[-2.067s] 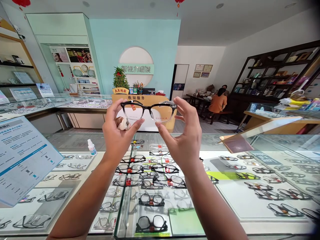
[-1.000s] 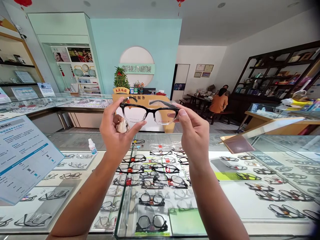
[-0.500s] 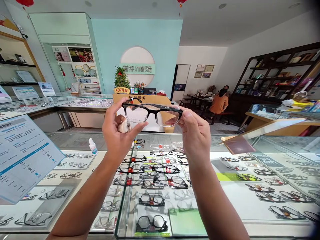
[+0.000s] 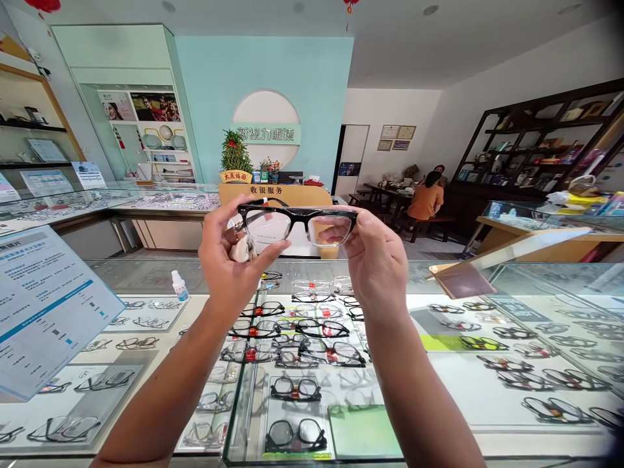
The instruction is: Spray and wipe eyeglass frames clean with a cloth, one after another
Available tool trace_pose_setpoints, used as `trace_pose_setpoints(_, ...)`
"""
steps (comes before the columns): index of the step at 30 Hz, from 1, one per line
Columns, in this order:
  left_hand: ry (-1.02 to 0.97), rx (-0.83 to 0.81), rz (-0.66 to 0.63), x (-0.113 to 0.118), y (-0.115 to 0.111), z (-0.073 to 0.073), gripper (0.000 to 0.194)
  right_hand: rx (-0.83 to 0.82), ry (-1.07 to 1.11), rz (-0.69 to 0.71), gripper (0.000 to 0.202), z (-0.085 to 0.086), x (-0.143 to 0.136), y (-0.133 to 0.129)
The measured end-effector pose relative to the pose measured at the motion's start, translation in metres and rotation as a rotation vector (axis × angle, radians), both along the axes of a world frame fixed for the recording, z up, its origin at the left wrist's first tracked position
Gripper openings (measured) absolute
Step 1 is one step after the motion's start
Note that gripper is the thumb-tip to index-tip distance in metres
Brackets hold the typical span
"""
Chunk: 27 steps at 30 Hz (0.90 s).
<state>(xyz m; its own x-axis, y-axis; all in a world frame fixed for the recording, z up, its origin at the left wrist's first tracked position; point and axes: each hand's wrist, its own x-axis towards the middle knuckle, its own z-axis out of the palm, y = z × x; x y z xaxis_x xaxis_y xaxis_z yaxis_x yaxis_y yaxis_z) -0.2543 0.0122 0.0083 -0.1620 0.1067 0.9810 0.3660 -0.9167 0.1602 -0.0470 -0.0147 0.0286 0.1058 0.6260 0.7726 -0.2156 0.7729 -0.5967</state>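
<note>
A pair of eyeglasses (image 4: 298, 216) with a black upper rim and clear lower rim is held up level between my two hands, above the glass display case (image 4: 234, 416). My left hand (image 4: 227, 244) is closed on its left end, with the thumb under the left lens. Tucked into that same palm is a crumpled whitish cloth (image 4: 242, 249). My right hand (image 4: 377, 253) pinches the right end near the hinge, and some of its fingers show through the right lens. Several black-framed glasses (image 4: 296, 434) lie in rows in the case below.
A small white bottle (image 4: 180, 286) stands on the case to the left, near a tilted blue-and-white printed board (image 4: 49, 312). On the right is a slanted mirror-like panel (image 4: 463, 281). A wooden counter (image 4: 316, 197) stands further back. A person in orange (image 4: 426, 198) sits beyond.
The glasses have tilted slightly, and more of my right hand's fingers show behind the right lens. Both hands keep hold of the frame in nearly the same place.
</note>
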Motion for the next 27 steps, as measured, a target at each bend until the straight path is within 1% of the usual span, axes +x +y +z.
trace_pose_setpoints(3,-0.007,-0.047,-0.045,0.001,-0.003,0.000,0.087,-0.017,0.008,0.005,0.031,0.000,0.000,0.001)
trace_pose_setpoints(5,-0.016,-0.072,-0.066,0.002,-0.006,0.001,0.084,-0.024,0.009,-0.002,0.029,0.001,0.000,0.001)
trace_pose_setpoints(8,-0.037,-0.116,-0.085,0.005,-0.011,0.003,0.078,-0.039,-0.006,-0.058,0.030,0.000,0.001,0.002)
trace_pose_setpoints(10,-0.040,-0.137,-0.074,0.007,-0.013,0.004,0.078,-0.052,-0.018,-0.090,0.032,0.000,0.002,0.003)
trace_pose_setpoints(14,-0.055,-0.116,-0.034,0.009,-0.014,0.005,0.078,-0.079,-0.009,-0.112,0.030,-0.001,0.002,0.005)
trace_pose_setpoints(19,-0.100,-0.082,-0.109,0.009,-0.015,0.008,0.076,-0.096,-0.024,-0.164,0.029,-0.002,0.005,0.006)
trace_pose_setpoints(22,-0.102,-0.115,-0.141,0.008,-0.016,0.008,0.075,-0.098,-0.035,-0.159,0.025,-0.003,0.007,0.008)
trace_pose_setpoints(27,-0.137,-0.201,-0.157,0.006,-0.016,0.008,0.076,-0.133,-0.055,-0.143,0.023,-0.003,0.007,0.010)
